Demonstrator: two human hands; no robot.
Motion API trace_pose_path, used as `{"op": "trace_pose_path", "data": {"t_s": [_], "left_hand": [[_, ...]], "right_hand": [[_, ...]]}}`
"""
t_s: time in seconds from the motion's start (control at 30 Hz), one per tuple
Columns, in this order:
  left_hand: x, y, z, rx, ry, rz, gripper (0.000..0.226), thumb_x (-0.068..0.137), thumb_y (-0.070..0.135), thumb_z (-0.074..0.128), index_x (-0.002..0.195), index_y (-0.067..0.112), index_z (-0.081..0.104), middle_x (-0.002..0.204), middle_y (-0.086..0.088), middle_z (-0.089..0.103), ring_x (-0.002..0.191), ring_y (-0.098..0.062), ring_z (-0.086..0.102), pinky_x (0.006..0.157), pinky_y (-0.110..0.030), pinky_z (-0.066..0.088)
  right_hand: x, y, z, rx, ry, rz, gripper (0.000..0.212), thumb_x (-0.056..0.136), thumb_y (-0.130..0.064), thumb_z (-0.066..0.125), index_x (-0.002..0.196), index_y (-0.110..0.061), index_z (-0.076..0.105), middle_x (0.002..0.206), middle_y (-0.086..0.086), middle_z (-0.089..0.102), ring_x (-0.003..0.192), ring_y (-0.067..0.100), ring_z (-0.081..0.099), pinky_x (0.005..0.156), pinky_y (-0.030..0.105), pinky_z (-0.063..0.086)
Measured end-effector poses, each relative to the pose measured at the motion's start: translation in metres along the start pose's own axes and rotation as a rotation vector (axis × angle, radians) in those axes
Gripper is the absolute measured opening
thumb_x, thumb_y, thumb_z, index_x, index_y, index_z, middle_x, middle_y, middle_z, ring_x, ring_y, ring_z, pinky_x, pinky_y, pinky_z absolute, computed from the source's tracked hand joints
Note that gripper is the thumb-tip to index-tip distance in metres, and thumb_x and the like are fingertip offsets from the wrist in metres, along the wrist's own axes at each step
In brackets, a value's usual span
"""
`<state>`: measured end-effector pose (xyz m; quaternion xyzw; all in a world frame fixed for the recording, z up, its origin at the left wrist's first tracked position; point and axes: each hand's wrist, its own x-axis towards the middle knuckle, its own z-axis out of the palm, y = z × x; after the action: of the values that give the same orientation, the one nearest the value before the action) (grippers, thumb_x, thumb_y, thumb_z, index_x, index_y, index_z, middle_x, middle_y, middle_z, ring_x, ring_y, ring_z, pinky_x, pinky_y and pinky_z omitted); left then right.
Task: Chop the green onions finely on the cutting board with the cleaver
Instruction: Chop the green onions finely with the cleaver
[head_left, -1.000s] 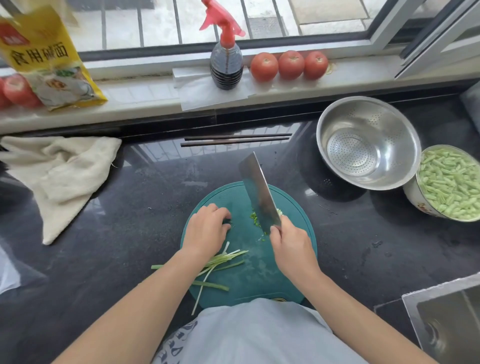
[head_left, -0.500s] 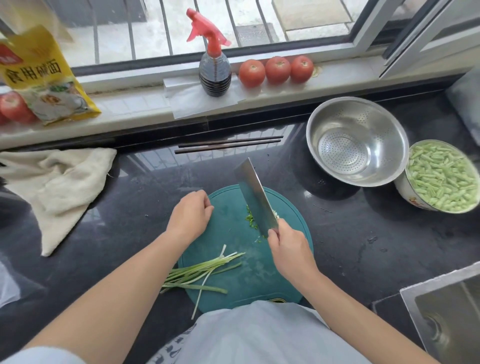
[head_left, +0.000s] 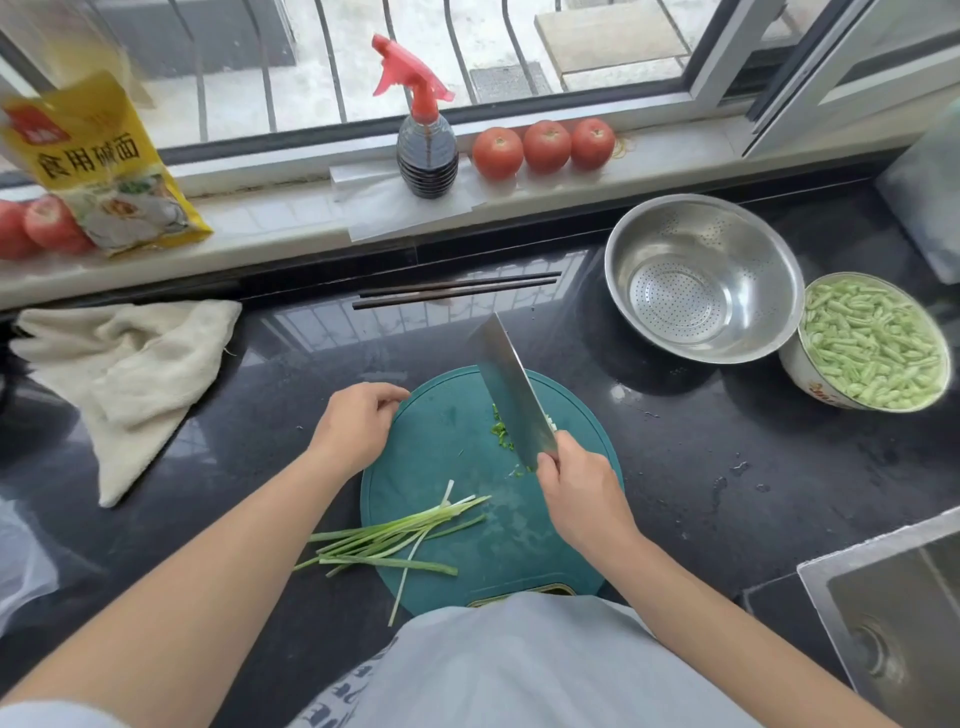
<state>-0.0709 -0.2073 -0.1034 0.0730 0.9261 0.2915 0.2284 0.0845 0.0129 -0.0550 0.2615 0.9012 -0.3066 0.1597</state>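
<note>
A round teal cutting board (head_left: 457, 467) lies on the black counter in front of me. My right hand (head_left: 579, 491) grips the handle of a steel cleaver (head_left: 511, 395), whose blade stands on edge over the board's middle. A few chopped green bits (head_left: 500, 431) lie beside the blade on its left. Long green onion strips (head_left: 395, 538) rest across the board's near left edge, partly on the counter. My left hand (head_left: 358, 426) sits curled at the board's far left rim, apart from the strips; whether it pinches the rim is unclear.
Dark chopsticks (head_left: 457, 291) lie behind the board. A steel colander (head_left: 701, 275) and a bowl of cut green beans (head_left: 872, 343) stand at the right. A beige cloth (head_left: 124, 374) lies left, a sink (head_left: 893, 613) near right. A spray bottle (head_left: 426, 130), tomatoes (head_left: 545, 145) and a yellow bag (head_left: 98, 166) sit on the sill.
My left hand has lifted off the green onion strips and moved up and left to the board's rim. The strips now lie uncovered. The cleaver stays upright near the chopped bits.
</note>
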Motion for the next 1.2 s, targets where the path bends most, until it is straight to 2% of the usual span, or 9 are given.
{"op": "trace_pose_path", "data": {"t_s": [0.17, 0.3, 0.53, 0.67, 0.8, 0.87, 0.93, 1.07, 1.2], "left_hand": [[-0.011, 0.005, -0.008, -0.031, 0.014, -0.031, 0.013, 0.096, 0.026, 0.066, 0.093, 0.017, 0.075, 0.090, 0.005, 0.071, 0.088, -0.015, 0.061, 0.075, -0.028, 0.040], [-0.012, 0.005, -0.002, -0.092, 0.009, -0.080, 0.013, 0.085, 0.002, 0.069, 0.082, 0.014, 0.065, 0.079, 0.003, 0.067, 0.077, -0.018, 0.059, 0.061, -0.021, 0.041], [-0.016, -0.002, -0.006, -0.328, -0.042, -0.198, 0.025, 0.098, 0.007, 0.057, 0.120, 0.017, 0.064, 0.098, 0.002, 0.076, 0.089, -0.011, 0.069, 0.069, -0.018, 0.043], [-0.017, -0.007, -0.010, -0.387, 0.007, -0.261, 0.029, 0.105, 0.030, 0.047, 0.106, 0.015, 0.072, 0.091, 0.004, 0.076, 0.087, -0.017, 0.070, 0.083, -0.033, 0.051], [-0.020, -0.013, -0.009, -0.183, -0.023, -0.222, 0.019, 0.092, 0.028, 0.069, 0.080, 0.016, 0.075, 0.086, -0.001, 0.073, 0.082, -0.020, 0.065, 0.071, -0.031, 0.048], [-0.023, -0.020, -0.006, 0.103, -0.094, -0.139, 0.024, 0.085, 0.014, 0.067, 0.087, 0.037, 0.075, 0.101, 0.001, 0.069, 0.099, -0.026, 0.065, 0.084, -0.038, 0.054], [-0.031, -0.021, -0.003, 0.269, -0.065, -0.100, 0.032, 0.086, 0.011, 0.061, 0.101, 0.037, 0.073, 0.109, -0.001, 0.062, 0.106, -0.029, 0.059, 0.092, -0.044, 0.051], [-0.043, -0.007, 0.018, 0.186, -0.039, -0.057, 0.008, 0.093, 0.023, 0.064, 0.095, 0.024, 0.072, 0.097, 0.005, 0.069, 0.097, -0.022, 0.063, 0.082, -0.035, 0.051], [-0.036, 0.026, 0.055, 0.164, -0.094, -0.047, 0.006, 0.092, 0.029, 0.068, 0.091, 0.023, 0.070, 0.097, 0.003, 0.070, 0.098, -0.023, 0.063, 0.082, -0.034, 0.049]], "right_hand": [[-0.010, 0.001, 0.001, -0.021, 0.003, -0.015, 0.020, 0.104, -0.027, 0.038, 0.087, -0.018, 0.043, 0.069, -0.002, 0.053, 0.057, 0.015, 0.049, 0.049, 0.033, 0.036], [-0.017, 0.003, 0.001, -0.019, 0.013, -0.024, 0.021, 0.104, -0.026, 0.039, 0.084, -0.020, 0.041, 0.067, -0.003, 0.052, 0.055, 0.014, 0.048, 0.046, 0.031, 0.033], [-0.021, 0.006, 0.001, -0.015, 0.027, -0.006, 0.022, 0.104, -0.027, 0.039, 0.084, -0.016, 0.042, 0.068, -0.001, 0.052, 0.056, 0.016, 0.048, 0.046, 0.032, 0.033], [-0.020, 0.005, 0.002, -0.009, 0.027, 0.006, 0.022, 0.104, -0.028, 0.039, 0.085, -0.015, 0.043, 0.068, 0.000, 0.053, 0.055, 0.017, 0.048, 0.048, 0.034, 0.035], [-0.020, 0.002, 0.005, -0.017, 0.015, 0.002, 0.022, 0.104, -0.029, 0.038, 0.086, -0.018, 0.044, 0.071, -0.001, 0.055, 0.057, 0.017, 0.052, 0.049, 0.034, 0.040], [-0.020, 0.001, 0.005, -0.025, 0.007, -0.004, 0.021, 0.104, -0.029, 0.038, 0.086, -0.019, 0.044, 0.071, -0.003, 0.054, 0.058, 0.015, 0.052, 0.047, 0.031, 0.037], [-0.020, 0.000, 0.004, -0.026, 0.002, -0.007, 0.021, 0.104, -0.029, 0.038, 0.086, -0.019, 0.043, 0.071, -0.003, 0.053, 0.057, 0.014, 0.050, 0.046, 0.030, 0.034], [-0.019, 0.004, 0.002, -0.014, -0.002, 0.012, 0.023, 0.104, -0.028, 0.038, 0.084, -0.017, 0.042, 0.070, 0.001, 0.054, 0.056, 0.017, 0.048, 0.047, 0.034, 0.035], [-0.021, 0.011, -0.001, -0.015, 0.008, 0.029, 0.024, 0.103, -0.028, 0.038, 0.083, -0.016, 0.041, 0.069, 0.004, 0.055, 0.057, 0.020, 0.049, 0.051, 0.038, 0.039]]}}
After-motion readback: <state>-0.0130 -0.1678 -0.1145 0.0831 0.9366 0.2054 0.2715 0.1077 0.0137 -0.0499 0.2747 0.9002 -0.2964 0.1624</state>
